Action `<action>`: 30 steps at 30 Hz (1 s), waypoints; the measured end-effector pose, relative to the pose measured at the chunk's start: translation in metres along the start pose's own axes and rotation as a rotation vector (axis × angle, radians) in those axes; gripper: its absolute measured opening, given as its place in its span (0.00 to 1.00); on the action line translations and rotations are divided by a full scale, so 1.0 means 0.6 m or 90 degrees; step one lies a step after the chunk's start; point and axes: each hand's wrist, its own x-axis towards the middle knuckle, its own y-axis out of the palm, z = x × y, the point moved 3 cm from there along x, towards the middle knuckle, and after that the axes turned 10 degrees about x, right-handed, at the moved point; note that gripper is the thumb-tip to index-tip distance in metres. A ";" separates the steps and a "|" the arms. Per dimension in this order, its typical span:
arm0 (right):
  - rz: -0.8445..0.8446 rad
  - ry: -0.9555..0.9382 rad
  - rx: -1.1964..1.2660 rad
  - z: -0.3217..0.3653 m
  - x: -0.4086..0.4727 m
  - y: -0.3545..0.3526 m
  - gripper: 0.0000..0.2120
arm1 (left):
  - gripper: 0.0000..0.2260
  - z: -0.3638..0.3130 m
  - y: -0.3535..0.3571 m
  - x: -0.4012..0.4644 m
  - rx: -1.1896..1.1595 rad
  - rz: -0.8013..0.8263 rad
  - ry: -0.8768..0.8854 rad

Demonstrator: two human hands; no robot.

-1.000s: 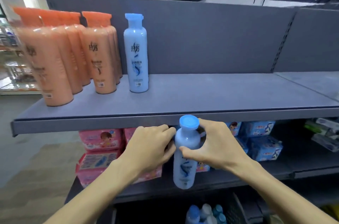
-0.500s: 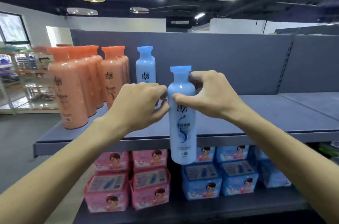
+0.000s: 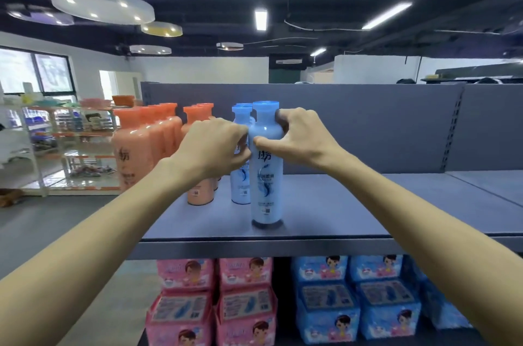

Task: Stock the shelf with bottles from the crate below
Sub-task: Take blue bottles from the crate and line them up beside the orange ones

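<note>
A light blue bottle (image 3: pixel 267 175) stands upright on the grey shelf (image 3: pixel 325 209), near its front edge. My right hand (image 3: pixel 300 137) grips its neck and shoulder from the right. My left hand (image 3: pixel 215 147) pinches the same bottle from the left at shoulder height. Directly behind it stands a second blue bottle (image 3: pixel 240 187), partly covered by my left hand. Several orange bottles (image 3: pixel 133 153) are lined up in rows at the shelf's left end. The crate is out of view.
The shelf's right part is bare up to the grey back panel (image 3: pixel 368 124). Pink packs (image 3: pixel 212 303) and blue packs (image 3: pixel 353 297) fill the lower shelf. A white rack with goods (image 3: pixel 56 144) stands across the aisle at left.
Both hands lifted the blue bottle from below the shelf edge up and forward onto the shelf; it now stands in front of the other blue bottle. The camera view has tilted upward.
</note>
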 end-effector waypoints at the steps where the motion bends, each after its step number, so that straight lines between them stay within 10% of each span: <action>1: 0.004 0.004 0.000 -0.003 0.004 0.008 0.11 | 0.07 0.005 0.004 -0.001 -0.003 0.007 -0.007; 11: 0.064 0.095 0.038 -0.036 0.002 0.073 0.18 | 0.10 0.040 0.059 -0.050 0.005 0.087 0.003; 15: 0.133 0.119 0.032 -0.047 -0.043 0.094 0.46 | 0.09 0.050 0.076 -0.066 0.009 0.077 -0.003; 30: 0.081 0.164 -0.008 -0.064 -0.061 0.166 0.26 | 0.08 0.059 0.108 -0.067 0.012 0.078 0.008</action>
